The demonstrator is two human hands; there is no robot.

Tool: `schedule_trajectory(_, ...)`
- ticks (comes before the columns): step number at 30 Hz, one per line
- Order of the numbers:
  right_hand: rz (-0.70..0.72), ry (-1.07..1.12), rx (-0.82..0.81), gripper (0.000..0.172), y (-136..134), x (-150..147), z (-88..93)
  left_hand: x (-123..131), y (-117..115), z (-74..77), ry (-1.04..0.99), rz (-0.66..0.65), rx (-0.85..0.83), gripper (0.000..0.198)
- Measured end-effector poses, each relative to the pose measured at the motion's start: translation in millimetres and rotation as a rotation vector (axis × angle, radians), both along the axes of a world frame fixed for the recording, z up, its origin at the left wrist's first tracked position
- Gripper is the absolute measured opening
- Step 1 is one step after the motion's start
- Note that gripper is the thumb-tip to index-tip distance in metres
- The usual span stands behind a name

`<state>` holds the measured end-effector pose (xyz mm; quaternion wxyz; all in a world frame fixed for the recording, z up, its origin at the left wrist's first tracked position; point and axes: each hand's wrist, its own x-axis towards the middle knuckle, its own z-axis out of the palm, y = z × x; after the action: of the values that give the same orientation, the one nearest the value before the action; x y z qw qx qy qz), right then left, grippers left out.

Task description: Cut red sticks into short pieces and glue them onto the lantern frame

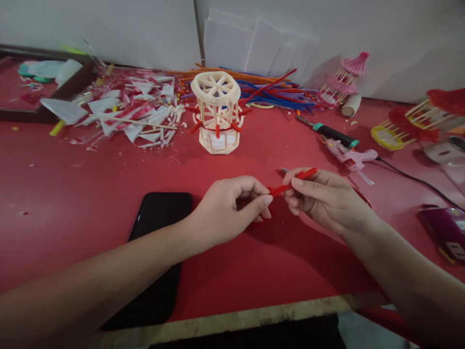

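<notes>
A short length of red pipe cleaner (279, 190) stretches between my two hands above the table. My left hand (236, 206) pinches its left end between thumb and fingers. Its right part is gripped by my right hand (316, 194), with the tip poking out past the thumb. A metal point (284, 169) shows just behind my right fingers; what it belongs to is mostly hidden by the hand. Beyond my hands stands a cream lantern-like frame (218, 109) of sticks and fuzzy stems, with short red pieces sticking out around its middle.
A black phone (160, 213) lies under my left forearm. Paper scraps (141, 104) pile up back left, beside a bundle of coloured pipe cleaners (279, 94). To the right are a pink glue gun (348, 154) with its cord, a black-handled tool (336, 134) and a pink tiered model (343, 80).
</notes>
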<state>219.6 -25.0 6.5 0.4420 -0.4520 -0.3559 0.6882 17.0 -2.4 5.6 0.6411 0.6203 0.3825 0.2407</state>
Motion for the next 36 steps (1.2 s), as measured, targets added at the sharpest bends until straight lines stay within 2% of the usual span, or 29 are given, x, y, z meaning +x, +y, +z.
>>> schedule_trajectory(4, 0.035, -0.052, 0.042, 0.023, 0.8, 3.2, 4.3, 0.1, 0.4, 0.6, -0.021, -0.049, 0.000, 0.014)
schedule_trajectory(7, 0.054, -0.129, 0.082, 0.023, 0.5, 5.1, 5.0, -1.6, 0.0, 1.0, 0.038, -0.073, 0.102, 0.016)
schedule_trajectory(10, 0.082, -0.101, 0.087, 0.018, 0.3, 7.3, 2.7, -3.5, 0.2, -0.2, 0.111, -0.051, 0.182, 0.015)
schedule_trajectory(14, 0.113, -0.101, 0.085, 0.016, 1.1, 11.0, 1.3, -4.0, 3.4, -3.3, 0.137, -0.015, 0.154, 0.014)
schedule_trajectory(19, 0.075, -0.123, 0.077, 0.021, 5.5, 14.9, 3.1, -4.1, 4.8, -7.0, 0.184, -0.012, 0.250, 0.015)
schedule_trajectory(24, -0.023, -0.144, 0.070, 0.020, 11.4, 19.1, 0.1, -5.3, 3.3, -7.1, 0.238, -0.004, 0.367, 0.013)
schedule_trajectory(29, -0.089, -0.223, 0.152, 0.024, 11.5, 21.4, -3.0, -5.6, 3.1, -5.8, 0.264, -0.007, 0.426, 0.013)
schedule_trajectory(32, -0.135, -0.230, 0.204, 0.024, 10.4, 19.3, -4.1, -4.7, 3.1, -5.6, 0.239, 0.006, 0.391, 0.014)
schedule_trajectory(34, -0.174, -0.197, 0.218, 0.023, 9.8, 15.9, -5.1, -3.6, 3.4, -5.2, 0.194, 0.029, 0.305, 0.015)
schedule_trajectory(36, -0.174, -0.140, 0.221, 0.029, 8.6, 11.1, -7.2, -2.3, 4.1, -4.4, 0.135, 0.055, 0.189, 0.016)
